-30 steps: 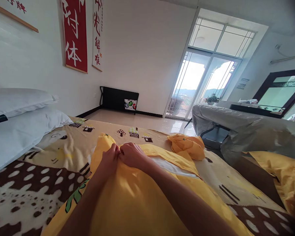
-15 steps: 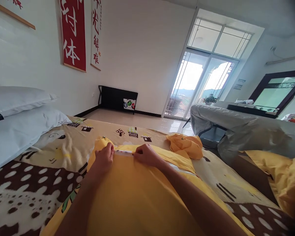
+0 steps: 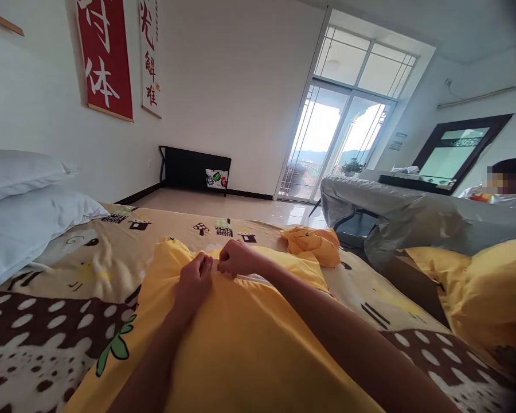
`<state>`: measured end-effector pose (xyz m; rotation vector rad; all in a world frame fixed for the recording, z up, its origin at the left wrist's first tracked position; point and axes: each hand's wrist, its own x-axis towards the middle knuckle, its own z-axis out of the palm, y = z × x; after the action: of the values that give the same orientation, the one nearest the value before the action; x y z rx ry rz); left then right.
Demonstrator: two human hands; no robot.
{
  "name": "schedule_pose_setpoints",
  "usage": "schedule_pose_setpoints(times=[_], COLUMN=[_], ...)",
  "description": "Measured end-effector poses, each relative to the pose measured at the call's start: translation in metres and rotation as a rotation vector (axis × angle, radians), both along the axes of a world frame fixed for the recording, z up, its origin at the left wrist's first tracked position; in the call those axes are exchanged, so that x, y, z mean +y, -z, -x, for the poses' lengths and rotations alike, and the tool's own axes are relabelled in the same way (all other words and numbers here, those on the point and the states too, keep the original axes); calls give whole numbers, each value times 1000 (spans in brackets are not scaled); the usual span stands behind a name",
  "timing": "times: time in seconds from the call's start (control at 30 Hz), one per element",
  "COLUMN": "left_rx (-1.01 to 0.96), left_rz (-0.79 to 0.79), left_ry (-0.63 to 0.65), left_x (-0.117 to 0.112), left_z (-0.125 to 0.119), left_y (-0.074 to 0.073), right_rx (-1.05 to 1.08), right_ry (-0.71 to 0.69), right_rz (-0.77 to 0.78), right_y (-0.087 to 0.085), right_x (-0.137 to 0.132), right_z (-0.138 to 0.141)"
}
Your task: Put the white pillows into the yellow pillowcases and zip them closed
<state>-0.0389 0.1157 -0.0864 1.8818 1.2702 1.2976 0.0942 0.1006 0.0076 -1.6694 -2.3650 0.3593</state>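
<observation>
A yellow pillowcase (image 3: 241,344) with a pillow inside lies in front of me on a patterned blanket (image 3: 47,321). My left hand (image 3: 193,281) and my right hand (image 3: 236,259) sit close together at its far open edge. Both pinch the yellow fabric there, fingers curled. A strip of white pillow (image 3: 258,279) shows just right of my right hand.
Two white pillows (image 3: 21,212) are stacked at the left. A crumpled yellow cloth (image 3: 312,244) lies beyond my hands, another yellow pillow (image 3: 477,292) at the right. A grey covered table (image 3: 413,212) stands behind, with a person at far right. Glass doors are at the back.
My hands had spread apart along the pillowcase edge half a second ago; now they have come back together, pinching the edge. The view has shifted to the right.
</observation>
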Motion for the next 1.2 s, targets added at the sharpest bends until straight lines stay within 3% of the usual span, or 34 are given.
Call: schedule_pose_setpoints(times=[0.3,0.47,0.63,0.8,1.03,1.2], left_rx=[-108,-116,-90,-90,-87,-98], left_rz=[-13,-94,-101,-99,-82,-73], left_ry=[20,17,23,22,29,37], left_x=[-21,-34,-38,-36,-32,-35], left_z=[5,2,1,7,10,7], left_y=[-21,-32,-34,-34,-34,-34], right_rx=[-132,-44,73,96,228,178], right_ry=[-128,-91,-14,-24,126,128], right_rz=[-322,-264,-212,-331,-334,-492], right_y=[-2,-12,-15,-1,33,57], right_x=[-40,-51,-59,-61,-59,-69], right_z=[17,0,-25,-47,-86,-114])
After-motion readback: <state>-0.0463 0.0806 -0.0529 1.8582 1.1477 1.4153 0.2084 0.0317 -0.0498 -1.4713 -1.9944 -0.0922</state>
